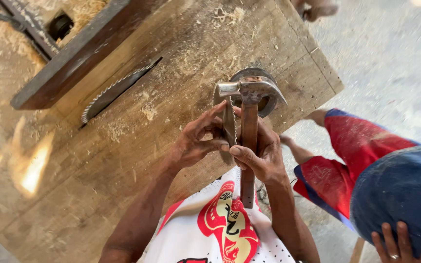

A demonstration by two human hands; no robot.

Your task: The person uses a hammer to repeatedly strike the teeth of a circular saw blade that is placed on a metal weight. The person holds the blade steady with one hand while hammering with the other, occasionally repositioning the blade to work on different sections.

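Wooden-handled claw hammer (248,141), steel head uppermost, is held upright above the near edge of the table (123,160). Its handle is gripped by the right hand (261,153), fingers wrapped around the shaft, thumb laid across the front. A loose circular saw blade (229,124), seen nearly edge-on with its teeth showing, is held against the left side of the hammer handle, just beneath the hammer head. This blade is pinched by the left hand (198,139), fingers curled closed on it; the thumb of the right hand touches its lower edge. Both hands are thus closed, pressed close together around hammer and blade.

Behind the hammer head a dark round metal disc (264,97) is partly seen; whether it lies on the table or is lifted cannot be told.

Table: rough planks, strewn with sawdust. A second toothed blade (115,92) is set in a slot in the tabletop, well apart from the hands, beside a dark wooden beam (74,58).

At lower right, another person is seen in part: a red and blue garment (361,165) and a hand (403,246) wearing a ring.
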